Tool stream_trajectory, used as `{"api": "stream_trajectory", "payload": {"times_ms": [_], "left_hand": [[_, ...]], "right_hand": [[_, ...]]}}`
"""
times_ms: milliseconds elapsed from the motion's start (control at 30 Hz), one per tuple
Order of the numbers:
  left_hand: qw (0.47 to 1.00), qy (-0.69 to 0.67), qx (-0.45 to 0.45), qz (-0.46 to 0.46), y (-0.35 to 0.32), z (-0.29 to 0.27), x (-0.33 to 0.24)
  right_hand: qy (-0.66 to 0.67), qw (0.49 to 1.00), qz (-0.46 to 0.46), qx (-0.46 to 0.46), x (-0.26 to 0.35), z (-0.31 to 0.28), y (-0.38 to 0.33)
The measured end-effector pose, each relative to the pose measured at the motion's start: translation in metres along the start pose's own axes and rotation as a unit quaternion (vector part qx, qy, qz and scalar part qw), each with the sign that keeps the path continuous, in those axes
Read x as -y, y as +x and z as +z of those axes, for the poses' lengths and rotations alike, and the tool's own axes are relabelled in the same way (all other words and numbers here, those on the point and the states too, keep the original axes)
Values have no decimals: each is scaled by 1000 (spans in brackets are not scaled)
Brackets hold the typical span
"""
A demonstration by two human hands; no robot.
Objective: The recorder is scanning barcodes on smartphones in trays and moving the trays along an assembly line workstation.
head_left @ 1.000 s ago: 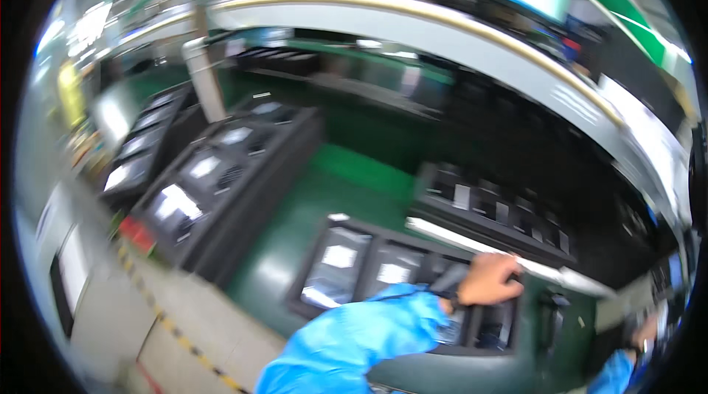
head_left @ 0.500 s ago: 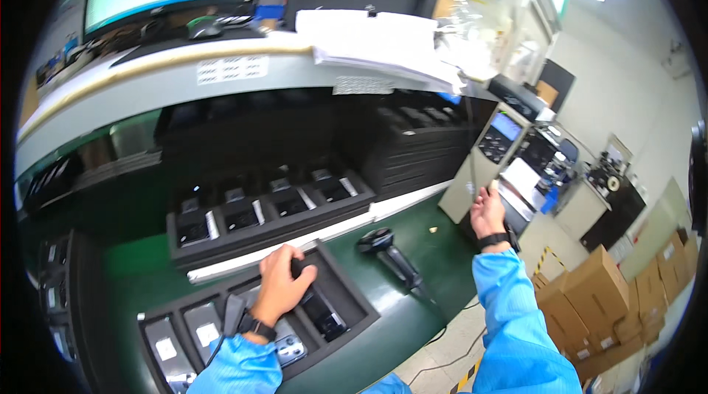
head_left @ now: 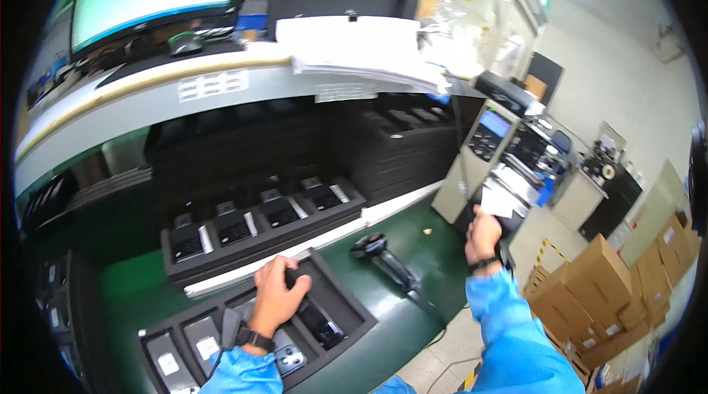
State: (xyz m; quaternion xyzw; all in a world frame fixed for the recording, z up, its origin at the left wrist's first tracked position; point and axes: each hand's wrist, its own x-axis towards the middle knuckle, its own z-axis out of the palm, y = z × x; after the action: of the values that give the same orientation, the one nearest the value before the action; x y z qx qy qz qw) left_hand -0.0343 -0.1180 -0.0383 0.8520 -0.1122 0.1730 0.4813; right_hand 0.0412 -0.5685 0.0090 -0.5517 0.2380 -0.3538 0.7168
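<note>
My left hand (head_left: 276, 294) is closed over a black foam tray (head_left: 361, 314), its thumb and fingers around a black rounded object (head_left: 294, 277) whose kind I cannot make out. Just below that object a dark phone (head_left: 322, 325) lies in the rightmost slot. Other phones fill the slots to the left, including a grey one (head_left: 200, 331) with a white sticker; my wrist partly covers one with several camera lenses (head_left: 289, 358). My right hand (head_left: 483, 237) is out at the right, fingertips pinching a white label (head_left: 498, 200) in front of the label printer (head_left: 472, 154).
A black handheld scanner (head_left: 389, 265) lies on the green table between my hands, its cable trailing off the edge. Behind the near tray, another foam tray (head_left: 269, 243) holds several phones. Overhead is a shelf (head_left: 162, 91) with a monitor and papers. Cardboard boxes (head_left: 597, 283) stand at right.
My right hand has moved slightly down and left, with the white label now at its fingertips. My left hand stays closed at the tray; the whole view has shifted a little.
</note>
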Motion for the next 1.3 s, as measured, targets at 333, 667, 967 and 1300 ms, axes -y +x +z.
{"api": "stream_trajectory", "payload": {"times_ms": [333, 667, 967, 1300], "left_hand": [[999, -9, 30, 29, 12, 12, -12], [996, 51, 56, 55, 6, 12, -20], [969, 227, 65, 77, -3, 21, -22], [975, 215, 49, -30, -29, -68, -14]], "right_hand": [[-381, 632, 258, 623, 34, 43, -206], [-511, 505, 188, 670, 31, 57, -201], [-482, 767, -270, 325, 2, 8, -144], [-440, 778, -180, 411, 8, 45, -150]]}}
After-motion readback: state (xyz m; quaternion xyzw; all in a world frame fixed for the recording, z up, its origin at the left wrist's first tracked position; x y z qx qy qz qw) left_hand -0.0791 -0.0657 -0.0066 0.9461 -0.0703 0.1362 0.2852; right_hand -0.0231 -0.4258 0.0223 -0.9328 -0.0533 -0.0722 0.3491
